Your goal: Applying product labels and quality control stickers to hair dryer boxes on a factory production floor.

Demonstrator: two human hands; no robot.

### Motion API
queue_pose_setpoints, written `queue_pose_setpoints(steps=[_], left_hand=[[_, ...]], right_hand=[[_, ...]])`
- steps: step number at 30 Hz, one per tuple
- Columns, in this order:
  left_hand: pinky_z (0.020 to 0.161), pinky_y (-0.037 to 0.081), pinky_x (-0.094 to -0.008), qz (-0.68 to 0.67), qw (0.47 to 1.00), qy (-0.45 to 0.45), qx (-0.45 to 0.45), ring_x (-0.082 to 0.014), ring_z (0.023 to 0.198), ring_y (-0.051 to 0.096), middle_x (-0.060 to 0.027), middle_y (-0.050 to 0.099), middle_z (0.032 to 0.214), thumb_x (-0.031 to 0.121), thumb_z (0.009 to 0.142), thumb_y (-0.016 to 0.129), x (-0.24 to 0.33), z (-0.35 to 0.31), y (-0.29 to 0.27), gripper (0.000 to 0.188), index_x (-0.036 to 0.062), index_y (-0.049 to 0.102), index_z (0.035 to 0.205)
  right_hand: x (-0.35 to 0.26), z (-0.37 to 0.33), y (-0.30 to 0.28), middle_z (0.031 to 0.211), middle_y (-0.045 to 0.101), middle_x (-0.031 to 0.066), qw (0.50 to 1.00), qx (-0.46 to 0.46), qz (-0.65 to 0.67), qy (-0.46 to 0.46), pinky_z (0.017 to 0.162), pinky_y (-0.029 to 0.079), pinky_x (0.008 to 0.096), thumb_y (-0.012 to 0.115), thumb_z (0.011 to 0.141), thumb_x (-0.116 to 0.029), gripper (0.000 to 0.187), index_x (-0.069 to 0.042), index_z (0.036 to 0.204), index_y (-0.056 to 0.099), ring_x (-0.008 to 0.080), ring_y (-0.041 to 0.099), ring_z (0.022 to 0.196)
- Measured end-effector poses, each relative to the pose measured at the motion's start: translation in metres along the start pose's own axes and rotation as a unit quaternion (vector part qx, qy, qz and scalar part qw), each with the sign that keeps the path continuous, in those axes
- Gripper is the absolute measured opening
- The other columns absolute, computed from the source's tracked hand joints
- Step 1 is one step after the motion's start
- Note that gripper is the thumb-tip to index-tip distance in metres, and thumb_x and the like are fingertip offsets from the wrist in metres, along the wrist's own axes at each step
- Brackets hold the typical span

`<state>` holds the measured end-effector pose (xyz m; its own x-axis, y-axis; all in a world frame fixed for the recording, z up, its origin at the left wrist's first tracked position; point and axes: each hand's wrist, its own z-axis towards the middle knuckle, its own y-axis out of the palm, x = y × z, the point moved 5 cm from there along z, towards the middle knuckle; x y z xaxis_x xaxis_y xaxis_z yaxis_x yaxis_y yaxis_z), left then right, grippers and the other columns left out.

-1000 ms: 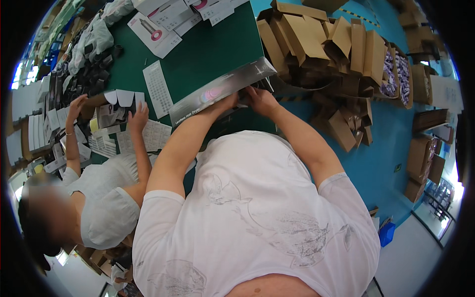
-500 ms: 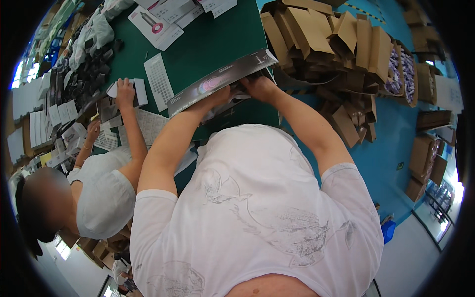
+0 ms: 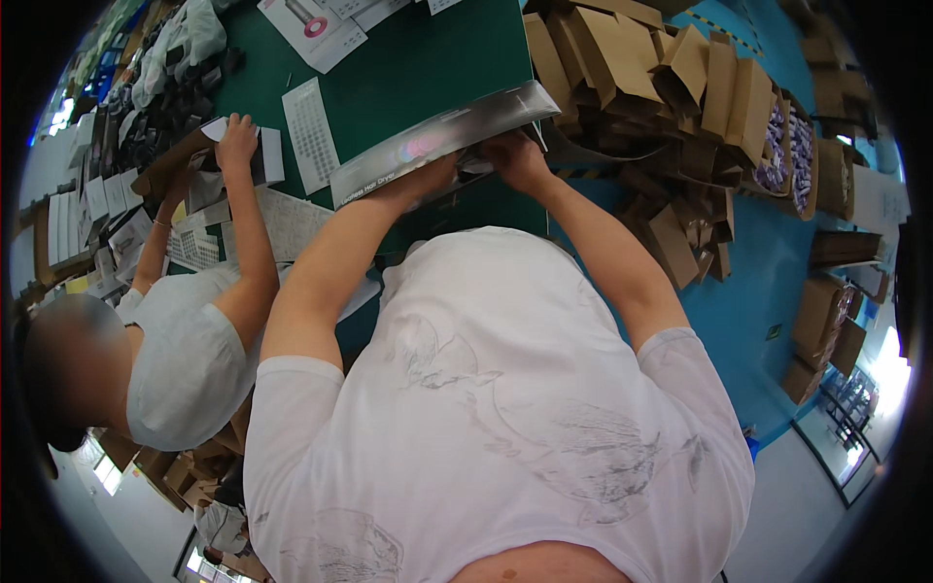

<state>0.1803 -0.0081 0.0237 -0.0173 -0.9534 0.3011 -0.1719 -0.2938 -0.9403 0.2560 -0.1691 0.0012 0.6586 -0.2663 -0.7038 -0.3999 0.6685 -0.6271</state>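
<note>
A long grey printed box (image 3: pixel 389 160) with a pinkish round picture stands tilted on its edge in front of me, over the near edge of the green table. My left hand (image 3: pixel 432 177) is closed at its near side, the fingertips tucked behind the printed panel and hidden. Close by, my right hand (image 3: pixel 518 160) curls at the box's right end, its fingertips reaching inside. Some pale, shiny material (image 3: pixel 474 165) shows between the two hands; what it is, I cannot make out.
On the green table (image 3: pixel 428 58) lie a white sheet of small labels (image 3: pixel 310 136) and printed leaflets (image 3: pixel 313 34). At left a co-worker (image 3: pixel 185 379) handles a brown carton (image 3: pixel 180 155). Brown cardboard boxes (image 3: pixel 622 58) are heaped at right, beside bins of purple packets (image 3: pixel 800 155).
The printed box has tipped, so its printed face looks narrower, and my hands have shifted slightly with it. The whole view has moved a little. The co-worker's brown carton shows more.
</note>
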Motion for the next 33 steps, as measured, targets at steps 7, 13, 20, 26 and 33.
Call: queue_pose_setpoints(steps=[7,13,20,26,33], left_hand=[[0.086,0.051,-0.048,-0.035,0.998,0.044,-0.006,-0.0397,0.097,0.064,-0.0224,0.067,0.106,0.019,0.074,0.069,-0.007,-0.005,0.021,0.051,0.0062,0.062,0.124],[0.085,0.052,-0.0464,-0.041,0.996,0.063,0.042,-0.0385,0.097,0.065,-0.0214,0.066,0.109,0.019,0.081,0.066,-0.016,-0.007,0.029,0.04,0.0062,0.063,0.119],[0.085,0.052,-0.0463,-0.045,0.996,0.058,0.042,-0.0383,0.097,0.065,-0.0213,0.066,0.109,0.02,0.082,0.066,-0.018,-0.013,0.031,0.039,0.0063,0.063,0.119],[0.085,0.052,-0.0462,-0.052,0.997,0.051,0.039,-0.0382,0.097,0.065,-0.0211,0.066,0.109,0.02,0.082,0.066,-0.015,-0.016,0.026,0.039,0.0064,0.063,0.119],[0.085,0.052,-0.0462,-0.052,0.997,0.049,0.031,-0.038,0.097,0.065,-0.021,0.066,0.109,0.021,0.082,0.066,-0.016,-0.017,0.027,0.039,0.0066,0.063,0.118]], right_hand=[[0.023,0.003,0.02,0.078,0.07,0.013,0.956,-0.148,0.125,0.218,0.07,0.057,0.0402,0.068,0.088,-0.017,0.009,-0.01,0.092,0.074,0.0338,0.07,0.075],[0.007,0.017,0.022,0.062,0.063,0.0093,0.917,-0.178,0.217,0.283,0.046,0.052,0.0318,0.058,0.096,-0.011,0.015,0.002,0.094,0.065,0.0168,0.064,0.051],[0.0,0.023,0.031,0.068,0.065,0.0135,0.882,-0.193,0.307,0.3,0.039,0.051,0.0323,0.058,0.095,-0.007,0.012,0.004,0.101,0.06,0.0206,0.066,0.051],[0.007,0.019,0.034,0.077,0.067,0.0151,0.873,-0.193,0.288,0.341,0.041,0.056,0.0312,0.058,0.095,-0.007,0.017,0.004,0.109,0.058,0.0217,0.068,0.053],[0.009,0.015,0.032,0.08,0.068,0.0158,0.872,-0.164,0.292,0.358,0.042,0.057,0.0324,0.056,0.097,-0.009,0.018,0.003,0.111,0.059,0.0224,0.068,0.053]])
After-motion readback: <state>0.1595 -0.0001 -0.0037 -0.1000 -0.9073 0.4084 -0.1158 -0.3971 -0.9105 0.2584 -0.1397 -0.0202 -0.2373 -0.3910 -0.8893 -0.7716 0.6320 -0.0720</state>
